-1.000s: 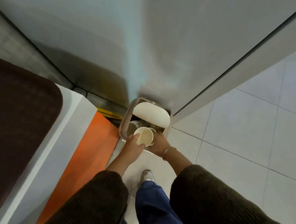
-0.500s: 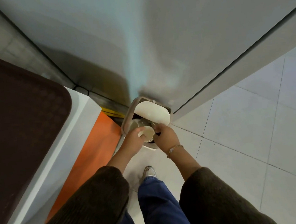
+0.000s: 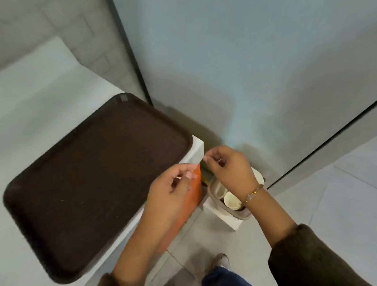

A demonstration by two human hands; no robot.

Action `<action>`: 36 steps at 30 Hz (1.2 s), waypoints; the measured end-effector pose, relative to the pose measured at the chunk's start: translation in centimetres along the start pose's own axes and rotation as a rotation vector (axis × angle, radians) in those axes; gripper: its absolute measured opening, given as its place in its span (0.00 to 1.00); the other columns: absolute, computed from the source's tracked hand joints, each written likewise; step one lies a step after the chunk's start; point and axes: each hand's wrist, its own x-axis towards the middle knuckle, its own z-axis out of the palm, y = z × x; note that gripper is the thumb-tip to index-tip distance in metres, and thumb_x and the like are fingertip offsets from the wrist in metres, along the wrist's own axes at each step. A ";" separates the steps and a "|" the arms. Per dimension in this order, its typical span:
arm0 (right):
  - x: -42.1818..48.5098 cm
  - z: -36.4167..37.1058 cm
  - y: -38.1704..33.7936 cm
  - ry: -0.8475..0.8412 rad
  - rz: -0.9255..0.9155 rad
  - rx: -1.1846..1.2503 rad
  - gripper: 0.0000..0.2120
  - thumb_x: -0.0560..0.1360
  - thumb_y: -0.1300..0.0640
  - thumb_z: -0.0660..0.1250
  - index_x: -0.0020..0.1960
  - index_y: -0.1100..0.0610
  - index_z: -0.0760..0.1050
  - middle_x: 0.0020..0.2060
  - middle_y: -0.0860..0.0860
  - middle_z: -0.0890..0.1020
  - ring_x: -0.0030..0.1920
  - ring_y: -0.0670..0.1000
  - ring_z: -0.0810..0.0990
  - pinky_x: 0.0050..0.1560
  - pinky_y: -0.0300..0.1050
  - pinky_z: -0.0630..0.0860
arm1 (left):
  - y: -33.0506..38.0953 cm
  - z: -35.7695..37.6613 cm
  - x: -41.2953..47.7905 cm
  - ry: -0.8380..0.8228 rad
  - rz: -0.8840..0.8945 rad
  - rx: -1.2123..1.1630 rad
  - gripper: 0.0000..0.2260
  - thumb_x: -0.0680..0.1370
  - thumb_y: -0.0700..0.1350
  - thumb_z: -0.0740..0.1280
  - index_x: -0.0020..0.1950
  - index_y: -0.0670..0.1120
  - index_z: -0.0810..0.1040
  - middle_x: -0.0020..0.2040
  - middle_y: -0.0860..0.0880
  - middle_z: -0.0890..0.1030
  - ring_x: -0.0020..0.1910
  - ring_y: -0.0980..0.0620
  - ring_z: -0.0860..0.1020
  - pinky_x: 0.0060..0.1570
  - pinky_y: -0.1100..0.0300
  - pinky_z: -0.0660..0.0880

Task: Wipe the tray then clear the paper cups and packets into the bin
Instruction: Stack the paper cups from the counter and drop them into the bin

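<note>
A dark brown tray (image 3: 90, 182) lies bare on the white table (image 3: 28, 93), its corner at the table's right edge. A small white bin (image 3: 233, 219) stands on the floor beside the table, with a cream paper cup (image 3: 231, 200) lying in its mouth and its lid tipped up behind my wrist. My left hand (image 3: 171, 190) hovers over the table's right edge, fingers loosely curled and holding nothing. My right hand (image 3: 229, 169) hangs above the bin, fingers curled, nothing in it.
The table's side panel is orange (image 3: 188, 202). A pale wall (image 3: 243, 56) rises behind the bin, with a dark vertical strip (image 3: 127, 45) at its left. The grey tiled floor (image 3: 349, 196) stretches to the right. My shoe (image 3: 220, 260) stands near the bin.
Both hands have let go of the paper cup, which now lies in the bin, and have risen away from it. My view has swung left, bringing the whole tray into sight.
</note>
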 end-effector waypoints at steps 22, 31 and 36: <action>-25.0 29.9 -25.6 -0.388 -0.312 0.057 0.07 0.75 0.61 0.63 0.42 0.51 0.78 0.39 0.47 0.82 0.42 0.49 0.80 0.44 0.39 0.76 | -11.7 -39.4 -31.7 0.528 -0.125 0.086 0.09 0.79 0.44 0.60 0.54 0.55 0.78 0.48 0.55 0.82 0.42 0.54 0.79 0.41 0.67 0.73; -26.0 41.5 -30.3 -0.504 -0.326 -0.037 0.06 0.74 0.60 0.63 0.44 0.54 0.79 0.41 0.48 0.82 0.44 0.51 0.81 0.48 0.43 0.77 | -18.3 -50.1 -35.6 0.728 -0.225 0.050 0.09 0.79 0.43 0.61 0.53 0.54 0.78 0.50 0.52 0.81 0.42 0.54 0.79 0.43 0.62 0.74; -25.4 47.0 -32.8 -0.585 -0.356 -0.061 0.06 0.74 0.60 0.64 0.43 0.54 0.79 0.41 0.48 0.82 0.45 0.51 0.81 0.51 0.48 0.79 | -20.5 -57.0 -37.2 0.961 -0.283 0.206 0.08 0.78 0.45 0.63 0.55 0.50 0.79 0.54 0.52 0.78 0.46 0.52 0.75 0.47 0.59 0.69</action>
